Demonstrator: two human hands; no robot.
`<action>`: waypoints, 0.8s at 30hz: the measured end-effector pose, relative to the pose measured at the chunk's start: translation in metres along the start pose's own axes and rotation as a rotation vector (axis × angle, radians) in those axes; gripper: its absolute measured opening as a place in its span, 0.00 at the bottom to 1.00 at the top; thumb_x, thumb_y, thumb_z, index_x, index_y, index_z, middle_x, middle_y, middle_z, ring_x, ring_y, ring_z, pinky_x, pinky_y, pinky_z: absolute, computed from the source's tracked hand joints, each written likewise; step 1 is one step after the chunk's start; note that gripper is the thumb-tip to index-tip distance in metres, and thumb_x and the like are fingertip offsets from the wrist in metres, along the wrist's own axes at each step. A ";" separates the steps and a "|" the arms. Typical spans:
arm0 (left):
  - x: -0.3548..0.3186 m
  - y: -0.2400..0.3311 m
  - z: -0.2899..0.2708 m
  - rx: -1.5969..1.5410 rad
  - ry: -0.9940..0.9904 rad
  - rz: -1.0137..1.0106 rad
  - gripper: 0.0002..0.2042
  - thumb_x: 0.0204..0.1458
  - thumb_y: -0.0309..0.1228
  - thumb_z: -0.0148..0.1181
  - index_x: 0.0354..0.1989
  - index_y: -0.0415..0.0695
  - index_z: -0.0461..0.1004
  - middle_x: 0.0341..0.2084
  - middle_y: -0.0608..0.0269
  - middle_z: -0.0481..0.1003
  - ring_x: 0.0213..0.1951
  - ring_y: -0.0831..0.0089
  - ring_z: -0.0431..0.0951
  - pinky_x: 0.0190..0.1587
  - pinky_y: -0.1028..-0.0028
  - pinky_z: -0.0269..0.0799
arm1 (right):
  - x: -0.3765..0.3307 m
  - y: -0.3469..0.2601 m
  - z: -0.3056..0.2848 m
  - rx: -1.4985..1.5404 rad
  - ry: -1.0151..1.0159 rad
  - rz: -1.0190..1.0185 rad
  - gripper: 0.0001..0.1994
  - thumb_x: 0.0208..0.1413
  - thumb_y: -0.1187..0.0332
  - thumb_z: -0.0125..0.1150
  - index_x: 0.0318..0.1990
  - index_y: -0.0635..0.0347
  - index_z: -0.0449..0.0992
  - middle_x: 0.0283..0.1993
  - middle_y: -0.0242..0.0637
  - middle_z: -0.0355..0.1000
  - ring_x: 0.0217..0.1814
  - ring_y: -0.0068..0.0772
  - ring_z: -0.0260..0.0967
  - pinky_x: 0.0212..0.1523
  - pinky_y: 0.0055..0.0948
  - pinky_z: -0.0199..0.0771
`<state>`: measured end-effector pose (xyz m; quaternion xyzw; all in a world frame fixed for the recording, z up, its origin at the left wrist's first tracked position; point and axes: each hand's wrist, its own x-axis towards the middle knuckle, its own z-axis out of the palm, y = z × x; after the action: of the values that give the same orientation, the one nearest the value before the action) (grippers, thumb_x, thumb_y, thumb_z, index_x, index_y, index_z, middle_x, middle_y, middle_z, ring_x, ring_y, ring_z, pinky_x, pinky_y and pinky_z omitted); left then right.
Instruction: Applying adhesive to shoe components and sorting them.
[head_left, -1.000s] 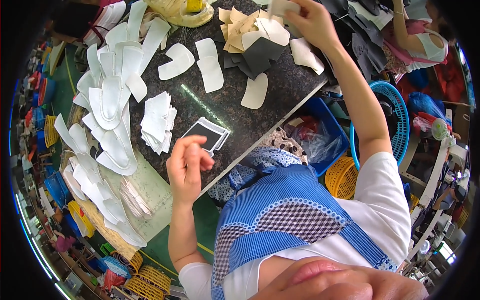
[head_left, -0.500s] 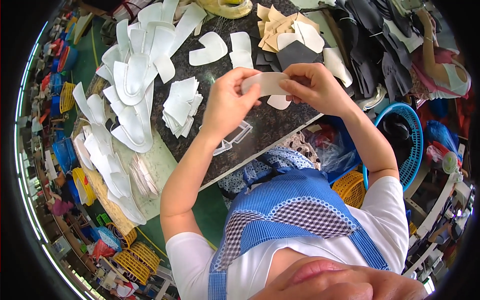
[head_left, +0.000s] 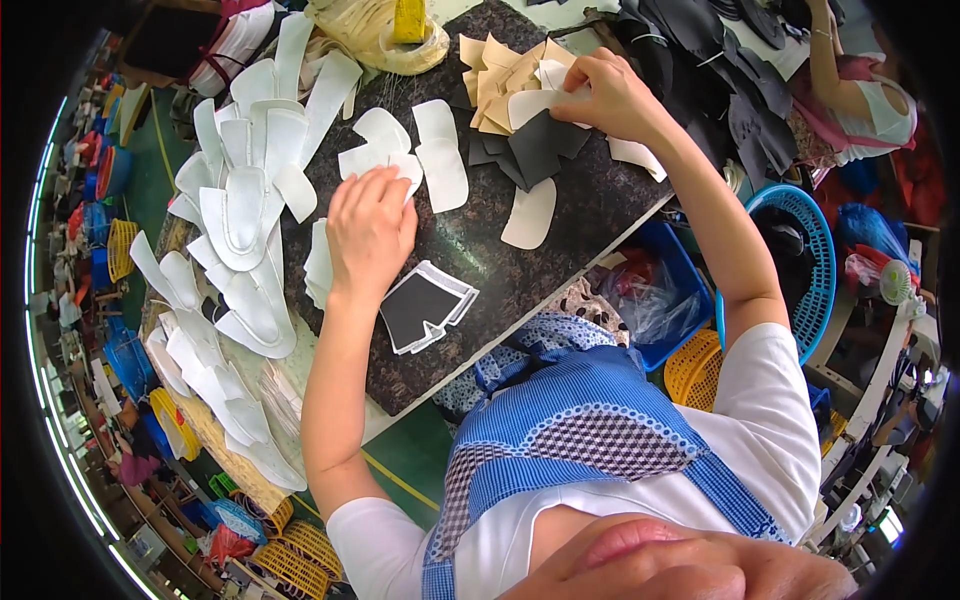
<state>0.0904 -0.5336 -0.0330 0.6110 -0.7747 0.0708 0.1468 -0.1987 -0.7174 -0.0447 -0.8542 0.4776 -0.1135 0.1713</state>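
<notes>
My left hand (head_left: 370, 228) lies palm down with its fingers stretched out, the fingertips on a pale curved cut piece (head_left: 365, 158). That piece overlaps another white piece (head_left: 385, 128) on the dark stone tabletop (head_left: 455, 330). Over at the pile of tan pieces (head_left: 497, 82), my right hand (head_left: 615, 97) has thumb and fingers closed on the edge of a white piece (head_left: 533, 106). Dark grey pieces (head_left: 545, 147) sit just below that pile. Between my hands are a tall white piece (head_left: 440, 160) and, nearer me, a single curved white piece (head_left: 530, 213).
White curved shoe-shaped parts (head_left: 245, 215) are heaped at left. A black piece with a white frame (head_left: 425, 308) lies near the front edge. Black parts (head_left: 745, 95) hang together at right, above a blue basket (head_left: 815, 275). A yellow roll (head_left: 400, 35) stands at the back.
My hands have moved apart from the pale piece they held together. The left went left and down onto the table pieces; the right went up to the tan pile.
</notes>
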 end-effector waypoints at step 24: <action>-0.037 0.000 -0.058 -0.405 0.232 -0.499 0.08 0.52 0.28 0.64 0.40 0.41 0.78 0.45 0.57 0.79 0.47 0.59 0.79 0.51 0.66 0.73 | 0.027 -0.100 0.011 0.158 0.690 -0.719 0.12 0.45 0.72 0.67 0.39 0.58 0.77 0.37 0.32 0.75 0.35 0.34 0.74 0.32 0.32 0.74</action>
<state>0.1059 -0.4826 0.0101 0.7279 -0.5778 -0.0534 0.3654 -0.1037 -0.6897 -0.0141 -0.8616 0.1721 -0.4771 0.0177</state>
